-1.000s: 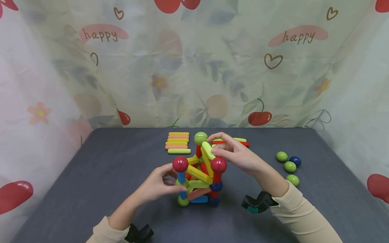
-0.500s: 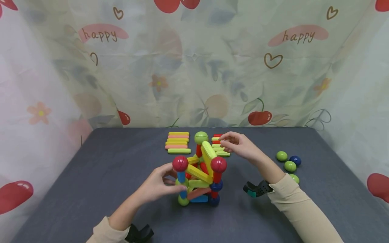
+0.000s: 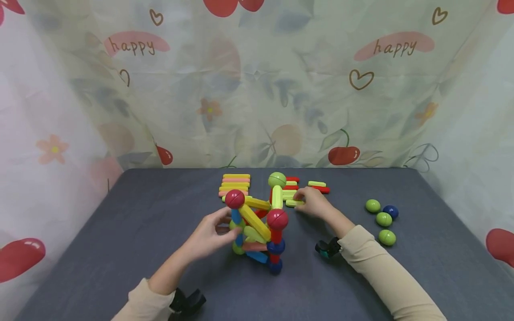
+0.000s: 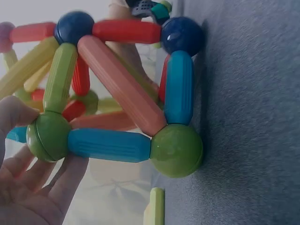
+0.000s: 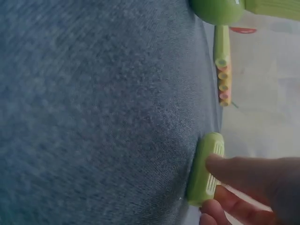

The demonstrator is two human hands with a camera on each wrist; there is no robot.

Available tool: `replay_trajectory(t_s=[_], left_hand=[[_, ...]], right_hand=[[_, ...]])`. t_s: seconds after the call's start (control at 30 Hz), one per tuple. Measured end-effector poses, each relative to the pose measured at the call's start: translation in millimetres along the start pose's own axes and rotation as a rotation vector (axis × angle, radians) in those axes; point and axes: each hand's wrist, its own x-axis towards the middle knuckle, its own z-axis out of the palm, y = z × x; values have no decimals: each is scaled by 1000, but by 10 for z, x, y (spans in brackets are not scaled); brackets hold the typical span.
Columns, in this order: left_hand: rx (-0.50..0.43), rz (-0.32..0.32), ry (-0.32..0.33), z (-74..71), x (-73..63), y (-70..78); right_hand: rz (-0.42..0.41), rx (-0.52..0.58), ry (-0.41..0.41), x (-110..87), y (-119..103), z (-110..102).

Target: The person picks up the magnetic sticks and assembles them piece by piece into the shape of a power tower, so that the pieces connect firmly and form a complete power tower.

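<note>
A tower of magnetic rods and balls (image 3: 255,223) stands mid-table, with red balls at two top corners and a green ball (image 3: 277,179) at its far top corner. At the tower's left side, my left hand (image 3: 210,234) grips a middle-level green ball (image 4: 49,138) between thumb and fingers. Behind and right of the tower, my right hand (image 3: 317,204) pinches a light green magnetic rod (image 5: 201,171) lying on the table. The right wrist view shows the thumb on its ridged side and fingertips at its near end.
Yellow, pink and green rods (image 3: 235,180) lie in a row behind the tower. Red and green rods (image 3: 290,187) lie beside my right hand, with another red rod (image 3: 321,189) past it. Loose green balls (image 3: 383,219) and a blue ball (image 3: 391,211) rest at the right.
My right hand has left the tower's upper light green rod and moved down to a rod on the table. The tower has turned and its left side shifted away, my left hand still on it.
</note>
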Motion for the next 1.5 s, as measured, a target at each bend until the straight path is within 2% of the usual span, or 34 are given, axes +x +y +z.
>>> replay_trajectory(t_s=[0.13, 0.2, 0.33, 0.43, 0.6, 0.67, 0.77, 0.9, 1.07, 1.3, 1.5], left_hand=[[-50, 3, -11, 12, 99, -44], [-84, 4, -8, 24, 144, -65], [-99, 41, 19, 46, 222, -119], [-78, 67, 43, 60, 269, -144], [-70, 71, 45, 91, 337, -143], [-77, 72, 38, 106, 362, -140], [-93, 64, 24, 128, 394, -130], [-87, 26, 19, 148, 418, -116], [-80, -7, 18, 163, 428, -108], [-89, -5, 20, 171, 429, -101], [-92, 7, 21, 160, 427, -96]], right_hand=[[58, -21, 1, -24, 16, 0], [71, 5, -1, -46, 42, -23], [68, 133, 15, -101, 70, -163], [68, 251, 48, -155, 39, -369], [59, 442, 110, -286, -197, -819], [33, 511, 137, -342, -338, -965], [-51, 559, 162, -410, -555, -1088], [-158, 577, 148, -453, -797, -1094], [-220, 578, 91, -416, -928, -970], [-181, 573, 21, -380, -921, -843], [-162, 586, 8, -378, -916, -818]])
